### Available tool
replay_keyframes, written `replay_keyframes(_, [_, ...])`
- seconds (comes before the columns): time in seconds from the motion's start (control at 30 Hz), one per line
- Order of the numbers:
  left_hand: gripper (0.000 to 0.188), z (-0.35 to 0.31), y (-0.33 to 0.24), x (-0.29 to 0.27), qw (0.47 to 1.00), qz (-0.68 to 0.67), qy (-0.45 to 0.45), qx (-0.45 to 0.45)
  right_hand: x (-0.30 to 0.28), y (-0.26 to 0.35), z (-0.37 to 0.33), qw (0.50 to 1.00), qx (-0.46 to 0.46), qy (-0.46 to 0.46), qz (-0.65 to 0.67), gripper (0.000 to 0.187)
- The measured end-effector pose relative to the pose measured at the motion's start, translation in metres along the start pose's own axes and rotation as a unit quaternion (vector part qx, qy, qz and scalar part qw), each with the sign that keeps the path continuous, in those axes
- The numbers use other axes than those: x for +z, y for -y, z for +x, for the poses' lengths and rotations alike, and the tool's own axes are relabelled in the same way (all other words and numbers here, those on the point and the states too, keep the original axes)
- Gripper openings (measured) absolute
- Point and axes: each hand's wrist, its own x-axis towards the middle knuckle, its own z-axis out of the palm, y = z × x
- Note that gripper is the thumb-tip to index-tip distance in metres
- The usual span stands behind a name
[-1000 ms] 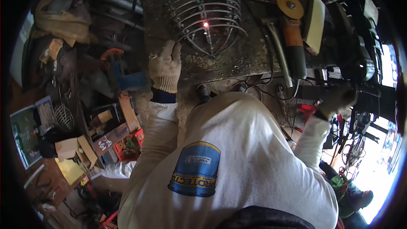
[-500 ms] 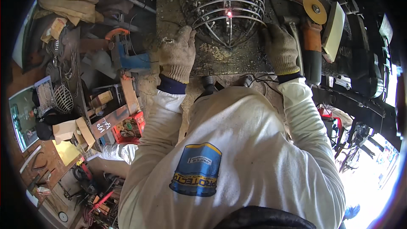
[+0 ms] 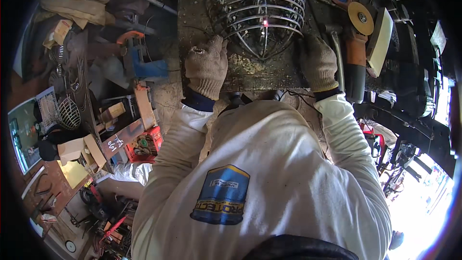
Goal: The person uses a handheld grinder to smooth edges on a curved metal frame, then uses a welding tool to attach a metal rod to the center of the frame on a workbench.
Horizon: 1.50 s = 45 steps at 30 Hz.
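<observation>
A domed cage of bent metal bars (image 3: 263, 13), like a mask grille, lies on a dark, scorched workbench (image 3: 269, 79). One joint near its front bar glows red. My left hand (image 3: 208, 66), in a knitted work glove, has its fingers closed at the left end of the cage's front bar. Opposite it, my gloved right hand (image 3: 318, 62) closes at the right end of that bar, its fingertips partly in shadow.
Right of my right hand lie a hammer (image 3: 337, 53), an orange angle grinder (image 3: 356, 50) with a yellow disc and a pale block (image 3: 380, 42). A blue clamp-like tool (image 3: 144, 65) stands left of the bench. Lower left is a red crate (image 3: 153, 139) of discs.
The whole view has shifted slightly, so bench, cage and hands sit a little lower and further right. The glowing spot looks dimmer. Both hands stay at the cage's ends.
</observation>
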Motion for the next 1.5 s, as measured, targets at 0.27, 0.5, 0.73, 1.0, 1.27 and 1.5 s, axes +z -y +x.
replay_keyframes(0.27, [0.011,0.0,-0.007,0.0,0.999,0.024,0.018,-0.009,0.003,-0.003,-0.003,1.0,0.02,0.003,-0.005,0.027])
replay_keyframes(0.5, [0.015,-0.001,-0.001,0.007,1.0,0.021,-0.017,-0.009,-0.007,0.01,0.0,0.998,0.048,0.043,-0.021,0.026])
replay_keyframes(0.73, [0.015,0.002,-0.009,0.001,0.999,0.011,-0.043,0.003,-0.022,0.027,0.006,0.982,0.068,0.149,-0.09,0.027])
replay_keyframes(1.0, [0.016,0.001,-0.008,0.001,0.999,-0.016,-0.049,0.011,-0.029,0.031,0.009,0.979,0.054,0.179,-0.08,0.028])
replay_keyframes(1.27, [0.015,-0.004,0.009,0.016,0.999,0.013,-0.044,0.029,-0.026,0.019,0.007,0.979,0.027,0.181,-0.093,0.028])
replay_keyframes(1.5, [0.017,0.0,-0.004,-0.012,0.998,0.061,0.021,-0.02,-0.03,-0.012,-0.009,0.998,-0.001,0.057,0.037,0.032])
